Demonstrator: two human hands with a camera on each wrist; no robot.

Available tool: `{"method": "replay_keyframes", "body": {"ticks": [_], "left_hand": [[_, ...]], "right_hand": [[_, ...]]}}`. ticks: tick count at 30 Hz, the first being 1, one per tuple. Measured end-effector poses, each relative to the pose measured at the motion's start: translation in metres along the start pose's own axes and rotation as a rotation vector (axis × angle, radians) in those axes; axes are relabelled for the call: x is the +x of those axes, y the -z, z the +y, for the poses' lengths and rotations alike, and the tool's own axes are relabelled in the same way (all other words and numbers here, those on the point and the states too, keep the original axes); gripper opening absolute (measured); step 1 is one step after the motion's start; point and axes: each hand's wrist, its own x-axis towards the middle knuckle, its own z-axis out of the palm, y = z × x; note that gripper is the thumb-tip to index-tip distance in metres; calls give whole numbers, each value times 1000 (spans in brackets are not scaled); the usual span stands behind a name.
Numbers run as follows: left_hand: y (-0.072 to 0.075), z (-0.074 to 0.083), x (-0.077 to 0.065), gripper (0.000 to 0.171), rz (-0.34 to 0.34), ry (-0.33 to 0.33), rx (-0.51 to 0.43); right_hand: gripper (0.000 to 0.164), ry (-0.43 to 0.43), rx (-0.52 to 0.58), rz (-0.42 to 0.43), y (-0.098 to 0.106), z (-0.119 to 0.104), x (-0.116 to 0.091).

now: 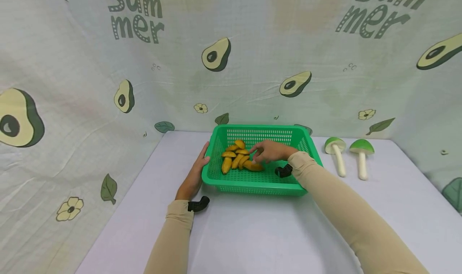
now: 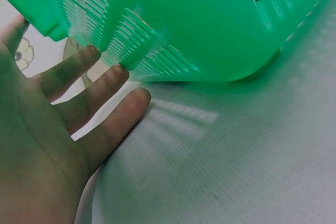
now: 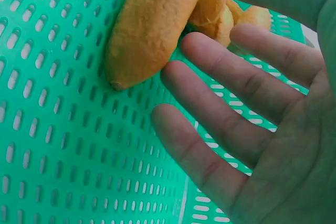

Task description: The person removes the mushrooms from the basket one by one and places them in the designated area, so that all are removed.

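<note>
White worktop [image 1: 252,234] runs forward from green mesh basket [image 1: 260,185], set at its back edge. Left hand [image 1: 196,173]: fingers spread, at basket's left rim. Right hand [image 1: 270,151]: inside, fingers extended, parted. Two green-capped mushrooms [image 1: 362,159] near worktop's back right corner. Yellow-orange mushrooms [image 1: 236,160] clustered in basket's left half, between hands; right-hand contact unclear. Mesh floor shows toward right wall.

The head view looks forward and down over the table [image 1: 249,234], taking in the green basket [image 1: 256,188]. The left wrist view faces its outer wall, low and close; the right wrist view looks inside closely, sharing the yellow mushrooms [image 3: 147,30] with the head view.
</note>
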Motion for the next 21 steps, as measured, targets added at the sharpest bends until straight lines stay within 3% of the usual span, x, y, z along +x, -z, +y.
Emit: {"method": "replay_keyframes", "body": {"ticks": [11, 21], "left_hand": [[-1, -1, 0, 61, 1, -1, 12], [-1, 0, -1, 64, -6, -12, 2]], "right_hand": [[41, 10, -15, 2, -3, 1, 2], [45, 44, -108, 12, -4, 6, 9]]}}
